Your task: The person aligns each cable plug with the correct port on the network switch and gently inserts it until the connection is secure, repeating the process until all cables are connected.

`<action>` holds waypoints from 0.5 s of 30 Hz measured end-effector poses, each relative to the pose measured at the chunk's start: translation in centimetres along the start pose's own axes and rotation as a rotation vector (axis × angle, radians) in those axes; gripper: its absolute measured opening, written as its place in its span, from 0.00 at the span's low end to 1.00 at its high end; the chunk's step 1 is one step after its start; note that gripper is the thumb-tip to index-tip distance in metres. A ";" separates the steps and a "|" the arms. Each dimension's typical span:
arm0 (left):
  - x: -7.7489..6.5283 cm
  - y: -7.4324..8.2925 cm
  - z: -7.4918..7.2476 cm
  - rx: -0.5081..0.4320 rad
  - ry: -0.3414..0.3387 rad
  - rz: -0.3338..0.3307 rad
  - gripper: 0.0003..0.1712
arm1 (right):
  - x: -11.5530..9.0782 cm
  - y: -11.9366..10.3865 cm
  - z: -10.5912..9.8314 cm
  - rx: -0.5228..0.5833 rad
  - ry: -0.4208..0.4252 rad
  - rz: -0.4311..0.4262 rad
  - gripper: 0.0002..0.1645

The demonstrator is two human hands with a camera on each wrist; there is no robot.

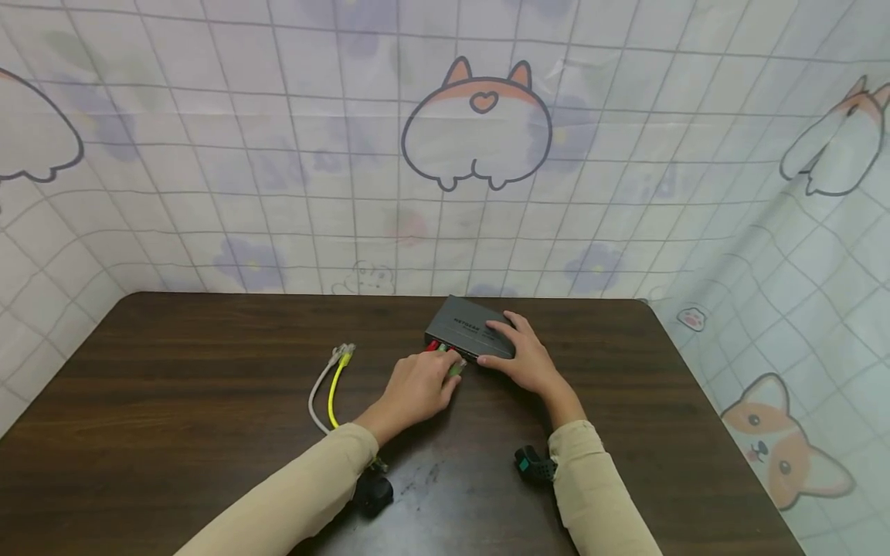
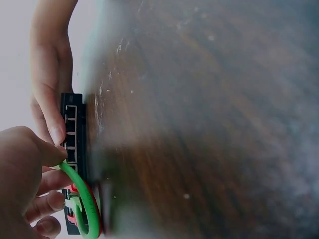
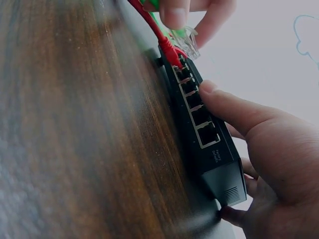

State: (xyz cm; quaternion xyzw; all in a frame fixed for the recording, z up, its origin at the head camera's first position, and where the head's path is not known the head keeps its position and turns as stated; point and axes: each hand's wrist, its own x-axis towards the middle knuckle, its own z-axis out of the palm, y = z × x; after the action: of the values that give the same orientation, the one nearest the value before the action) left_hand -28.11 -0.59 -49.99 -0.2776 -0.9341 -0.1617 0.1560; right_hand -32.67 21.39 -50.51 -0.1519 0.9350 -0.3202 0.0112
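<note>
A dark grey NETGEAR network switch (image 1: 462, 316) lies near the table's far edge, its row of ports (image 3: 202, 119) facing the person. My right hand (image 1: 526, 361) grips its right end, thumb at the port-side edge and fingers behind. My left hand (image 1: 416, 384) pinches a green network cable (image 2: 88, 201) near one end. That end's clear plug (image 3: 189, 44) sticks out by the fingertips, just off the ports. The green cable loops back to the switch's left end, where its other end sits in a port. Beside it a red cable (image 3: 149, 19) is plugged in.
On the brown table (image 1: 208, 371), a grey cable (image 1: 318, 390) and a yellow cable (image 1: 334, 390) lie left of the left hand, running under the left sleeve. Black wrist devices hang below both sleeves. A patterned curtain (image 1: 313, 154) rises behind the table.
</note>
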 end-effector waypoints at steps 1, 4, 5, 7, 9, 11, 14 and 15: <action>0.1 0.0 0.0 0.004 -0.005 -0.007 0.13 | 0.0 0.0 0.0 0.001 0.000 0.000 0.44; 0.3 0.0 0.0 0.011 -0.022 -0.023 0.12 | 0.1 0.0 0.1 -0.002 0.001 0.003 0.44; 0.4 0.1 0.0 0.011 -0.027 -0.027 0.11 | 0.1 0.0 0.1 -0.003 0.003 0.004 0.44; 0.5 0.1 0.0 0.009 -0.037 -0.036 0.11 | 0.2 0.1 0.1 -0.003 0.004 0.005 0.44; 0.7 0.3 0.0 0.006 -0.044 -0.050 0.10 | 0.2 0.1 0.1 -0.001 0.004 0.005 0.44; 0.8 0.4 0.0 0.010 -0.050 -0.063 0.09 | 0.1 0.0 0.1 0.001 0.006 0.004 0.43; 1.0 0.5 0.0 0.015 -0.049 -0.079 0.08 | 0.1 0.0 0.1 0.000 0.005 0.001 0.43; 1.0 0.5 0.1 0.015 -0.047 -0.083 0.08 | 0.1 0.0 0.2 -0.003 0.005 0.000 0.43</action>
State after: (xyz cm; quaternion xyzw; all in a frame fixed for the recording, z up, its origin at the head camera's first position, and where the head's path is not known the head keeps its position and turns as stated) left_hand -28.65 0.32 -49.54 -0.2412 -0.9494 -0.1543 0.1293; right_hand -32.75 21.30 -50.65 -0.1513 0.9356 -0.3190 0.0087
